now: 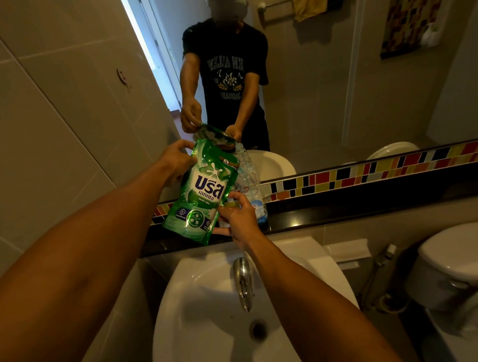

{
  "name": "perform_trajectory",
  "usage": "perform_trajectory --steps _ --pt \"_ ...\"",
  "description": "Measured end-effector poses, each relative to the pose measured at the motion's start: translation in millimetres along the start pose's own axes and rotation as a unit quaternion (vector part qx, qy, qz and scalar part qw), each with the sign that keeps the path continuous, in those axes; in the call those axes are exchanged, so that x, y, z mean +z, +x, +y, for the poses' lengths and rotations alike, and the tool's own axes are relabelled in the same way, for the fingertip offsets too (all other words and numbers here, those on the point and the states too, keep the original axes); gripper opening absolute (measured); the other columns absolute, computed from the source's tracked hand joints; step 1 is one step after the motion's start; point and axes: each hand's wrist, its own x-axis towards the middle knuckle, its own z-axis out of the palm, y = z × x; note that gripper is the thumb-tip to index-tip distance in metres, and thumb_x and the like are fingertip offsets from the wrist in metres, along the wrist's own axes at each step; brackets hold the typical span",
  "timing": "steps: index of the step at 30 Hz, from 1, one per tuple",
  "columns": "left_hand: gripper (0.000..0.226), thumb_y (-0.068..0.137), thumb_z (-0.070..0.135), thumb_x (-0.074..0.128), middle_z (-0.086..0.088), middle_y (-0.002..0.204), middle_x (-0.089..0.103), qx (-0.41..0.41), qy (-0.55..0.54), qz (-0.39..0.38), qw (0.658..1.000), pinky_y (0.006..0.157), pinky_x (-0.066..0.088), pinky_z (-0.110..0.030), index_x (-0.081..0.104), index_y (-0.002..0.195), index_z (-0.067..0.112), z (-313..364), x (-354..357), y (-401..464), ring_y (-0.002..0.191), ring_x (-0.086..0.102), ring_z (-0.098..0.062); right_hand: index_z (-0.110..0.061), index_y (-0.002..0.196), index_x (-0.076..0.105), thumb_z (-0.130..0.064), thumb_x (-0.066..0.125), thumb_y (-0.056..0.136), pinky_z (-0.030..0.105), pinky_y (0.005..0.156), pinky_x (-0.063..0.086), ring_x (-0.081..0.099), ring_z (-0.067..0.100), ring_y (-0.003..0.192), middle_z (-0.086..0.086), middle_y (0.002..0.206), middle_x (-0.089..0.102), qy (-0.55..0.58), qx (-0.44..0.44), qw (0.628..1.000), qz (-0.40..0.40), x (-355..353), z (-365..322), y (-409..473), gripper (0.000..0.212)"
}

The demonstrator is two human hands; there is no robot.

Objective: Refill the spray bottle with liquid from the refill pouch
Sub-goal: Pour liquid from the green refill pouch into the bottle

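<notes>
Two hands, left [177, 161] and right [237, 216], grip one green pouch [203, 193] beside one clear bottle [250, 180].

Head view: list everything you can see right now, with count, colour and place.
Refill pouch: one, green, held tilted above the ledge.
Bottle: one, clear, on the ledge behind the pouch.
Ledge: one, black, under the mirror.
Sink: one, white, below.
Faucet: one, chrome, over the sink.
Toilet: one, white, right.
Mirror: one, above the ledge.
Left hand: grips the pouch's top.
Right hand: holds the pouch's lower edge.
</notes>
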Motion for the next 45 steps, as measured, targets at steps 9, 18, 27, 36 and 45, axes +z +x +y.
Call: perform_trajectory --steps 9,18,27,36,45 --pt "0.037 0.095 0.005 0.057 -0.015 0.106 0.061 -0.001 0.003 0.005 1.000 0.063 0.052 -0.036 0.052 0.128 0.022 3 -1 -2 0.080 0.062 -0.023 -0.017 0.129 0.053 0.003 0.065 0.096 0.051 0.067 0.066 0.075 0.032 0.102 0.014 0.118 0.072 0.014 0.001 1.000 -0.001 3 1 0 0.041" --pt "0.037 0.096 0.005 0.057 -0.015 0.102 0.062 -0.002 0.006 0.001 1.000 0.057 0.050 -0.033 0.052 0.129 0.022 8 0 -6 0.077 0.063 -0.021 -0.021 0.123 0.055 0.003 0.066 0.096 0.054 0.070 0.066 0.074 0.035 0.106 0.014 0.117 0.071 0.019 -0.002 1.000 -0.005 4 2 -2 0.037" --pt "0.039 0.095 0.004 0.057 -0.009 0.086 0.059 0.004 0.017 0.003 1.000 0.056 0.048 -0.031 0.052 0.130 0.021 10 -1 -6 0.071 0.060 -0.018 -0.023 0.120 0.055 0.003 0.066 0.096 0.051 0.067 0.066 0.074 0.035 0.106 0.014 0.117 0.071 0.024 -0.002 1.000 -0.004 4 0 -4 0.037" --pt "0.039 0.095 0.004 0.057 -0.008 0.086 0.059 0.003 0.024 0.003 1.000 0.055 0.047 -0.031 0.051 0.131 0.021 11 0 -7 0.072 0.060 -0.018 -0.015 0.131 0.051 0.004 0.065 0.096 0.051 0.067 0.066 0.074 0.036 0.106 0.017 0.122 0.070 0.029 0.001 1.000 -0.006 6 -1 -6 0.042" --pt "0.037 0.096 0.006 0.057 -0.011 0.096 0.059 0.006 0.028 -0.001 1.000 0.055 0.047 -0.031 0.052 0.130 0.021 13 -2 -6 0.074 0.061 -0.019 -0.019 0.126 0.053 0.002 0.066 0.097 0.053 0.070 0.066 0.076 0.034 0.104 0.017 0.124 0.070 0.028 -0.002 1.000 -0.004 7 0 -4 0.038"
